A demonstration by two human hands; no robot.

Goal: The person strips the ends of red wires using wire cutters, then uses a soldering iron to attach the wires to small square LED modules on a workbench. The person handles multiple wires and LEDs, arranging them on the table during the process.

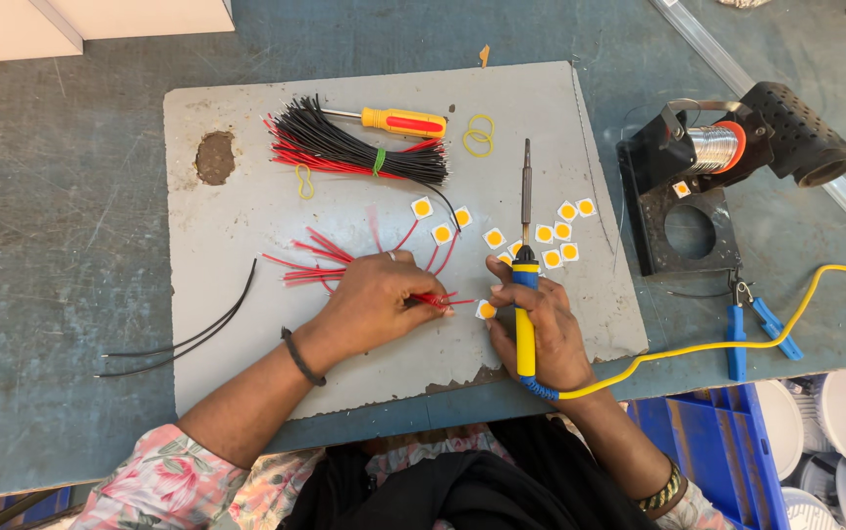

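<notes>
Soldering red leads onto small chips appears to be the step in hand, judging by how things lie on the grey board [246, 128]. The left hand [369, 299] pinches a red wire [440, 299] between thumb and fingers, its bare end pointing toward a chip [486, 310] near the board's front edge. The right hand [541, 329] is clenched around the soldering iron [525, 265], whose yellow and blue handle stands upright in the fist and whose tip points away toward the board's far side, well apart from that chip. More chips [562, 232] lie scattered at the board's right, some already carrying red leads [315, 257] left of centre. A tied wire bundle [354, 152] and a screwdriver [398, 122] rest at the board's far edge; a solder spool [715, 147] sits off its right side. Next, I judge, the wire end must rest on the chip's pad and the iron tip must swing down to meet it.
</notes>
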